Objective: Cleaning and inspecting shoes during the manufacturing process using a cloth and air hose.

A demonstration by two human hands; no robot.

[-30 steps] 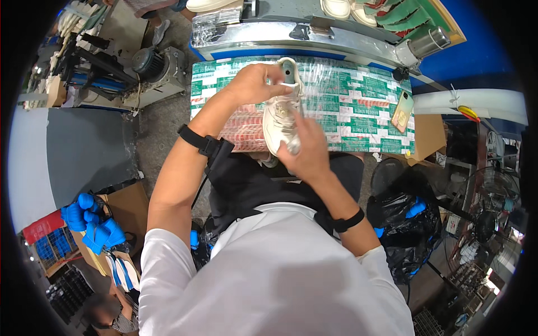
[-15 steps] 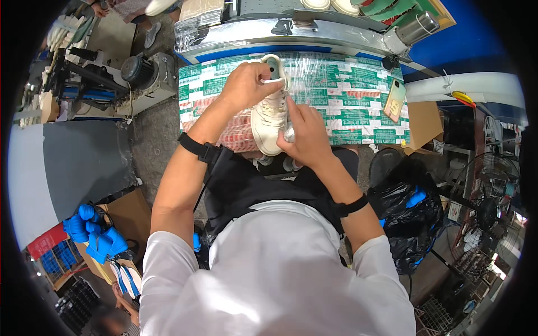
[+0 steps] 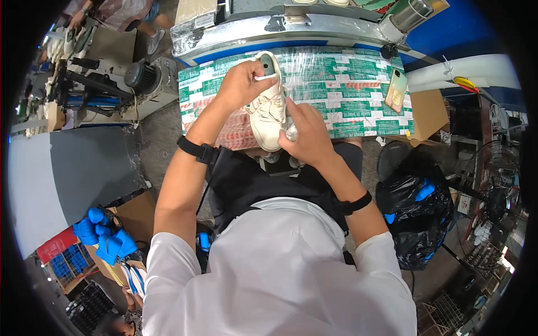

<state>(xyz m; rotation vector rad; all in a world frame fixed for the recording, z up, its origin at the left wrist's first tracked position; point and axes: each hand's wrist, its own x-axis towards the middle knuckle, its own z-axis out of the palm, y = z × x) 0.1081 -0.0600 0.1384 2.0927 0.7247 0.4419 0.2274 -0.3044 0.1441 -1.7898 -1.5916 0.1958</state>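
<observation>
A cream lace-up shoe point(image 3: 267, 120) rests with its toe toward me over the near edge of the taped table. Its grey-green insole point(image 3: 267, 66) shows through the opening at the heel end. My left hand point(image 3: 242, 85) is closed on the shoe's tongue, thumb on top and fingers tucked into the opening. My right hand point(image 3: 309, 133) lies along the shoe's right side, index finger stretched against it and thumb close to the toe. Between that thumb and the curled fingers shows a small pale wad point(image 3: 291, 132), too hidden to name.
Green-and-white printed tape covers the table point(image 3: 347, 106), where a phone point(image 3: 397, 91) lies at the right. A metal-edged machine point(image 3: 330, 31) stands behind it. To the right are an open carton point(image 3: 430, 112) and a black plastic bag point(image 3: 417, 218). Other people are at the far and lower left.
The view has shifted slightly. My left hand keeps its hold on the tongue, and the shoe's opening shows a little more. My right hand stays at the shoe's side.
</observation>
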